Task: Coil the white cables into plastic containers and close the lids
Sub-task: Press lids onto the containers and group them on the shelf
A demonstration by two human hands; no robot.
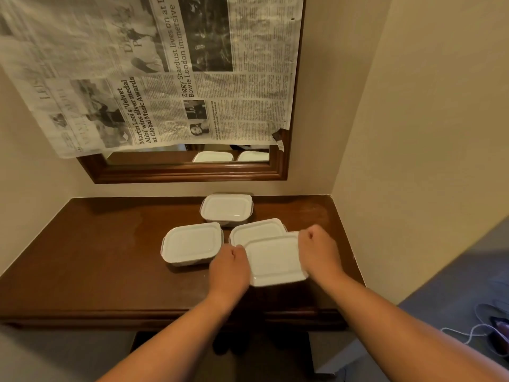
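Observation:
Several white-lidded plastic containers sit on a dark wooden desk [96, 257]. The nearest container [274, 260] is gripped at its two sides: my left hand [230, 267] on its left edge, my right hand [319, 250] on its right edge. It overlaps a second lidded container [256, 230] just behind it. A third container [191, 242] lies to the left and a fourth [225, 208] stands at the back near the wall. All lids look closed. A white cable [468, 333] lies on the floor at the lower right.
A wood-framed mirror [187, 172] hangs above the desk, mostly covered by newspaper [154, 73]. Walls close the desk in at the back and on the right. Blue carpet and shoes [493, 318] are at the lower right, beyond the desk's front edge.

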